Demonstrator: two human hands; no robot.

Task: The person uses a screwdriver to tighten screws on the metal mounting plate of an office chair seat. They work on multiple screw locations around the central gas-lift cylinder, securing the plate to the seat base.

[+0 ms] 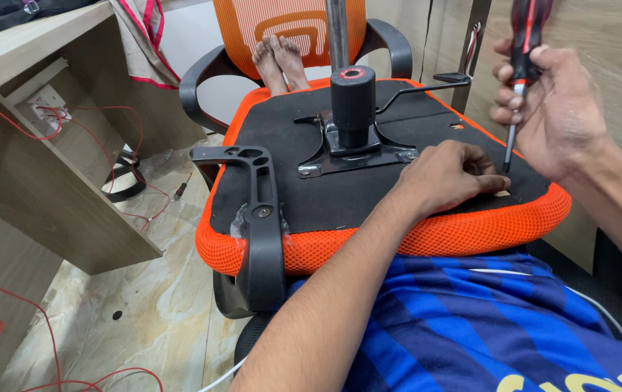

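An upturned orange office chair seat (427, 236) with a black underside (369, 189) lies across my lap. My left hand (450, 176) rests on the black underside near its right edge, fingers pinched at a small hole. My right hand (550, 101) holds a red and black screwdriver (521, 65) upright, its tip touching the underside just beside my left fingertips. A black metal mounting plate with a gas-lift cylinder (353, 109) stands in the middle of the underside. A black armrest bracket (256, 218) is bolted at the seat's left side.
Another orange mesh chair (289, 29) stands behind, with a person's bare feet (279, 62) on it. A wooden desk (42, 145) stands left with red wires (71, 131) hanging. A small screwdriver (180, 190) lies on the marble floor.
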